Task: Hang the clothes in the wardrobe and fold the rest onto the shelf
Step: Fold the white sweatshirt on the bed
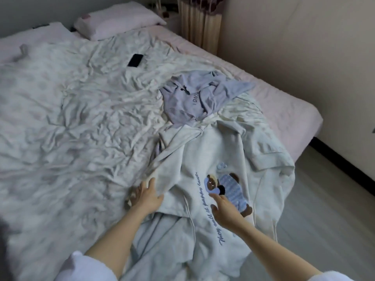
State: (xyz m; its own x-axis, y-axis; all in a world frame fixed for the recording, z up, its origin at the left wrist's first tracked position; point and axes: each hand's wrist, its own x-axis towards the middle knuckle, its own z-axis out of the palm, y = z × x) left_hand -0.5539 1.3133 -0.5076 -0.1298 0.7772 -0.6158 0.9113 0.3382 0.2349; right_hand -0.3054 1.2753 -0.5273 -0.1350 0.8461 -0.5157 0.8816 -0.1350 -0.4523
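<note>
The bed [284, 110] fills nearly the whole view, reaching away from both hands toward the far wall, its pink mattress edge showing well beyond the right hand. A crumpled white quilt [71, 118] covers most of it, spreading out past the left hand and beyond the fingertips of both.

Directly under the hands lies a pale hooded sweatshirt [213, 155], spread flat over the near corner of the bed with its lower part hanging off the edge toward the person. It bears a bear picture [227, 189] and a line of blue cursive lettering [211, 207] that runs between the two hands. A white drawstring trails down the cloth between the wrists.

Beyond the sweatshirt, further from the hands, a lilac top [194, 96] lies bunched on the quilt, touching the sweatshirt's far edge. Two pink pillows [115, 19] sit at the far end of the bed. A dark phone [135, 60] rests on the quilt, well beyond the left hand.

The left hand [145, 196] lies at the sweatshirt's left edge, fingers spread and fairly straight against the cloth, gripping nothing. The right hand [225, 209] rests just beside the bear picture, fingers extended and relaxed, holding nothing. The hands are apart, with the lettering between them.
</note>
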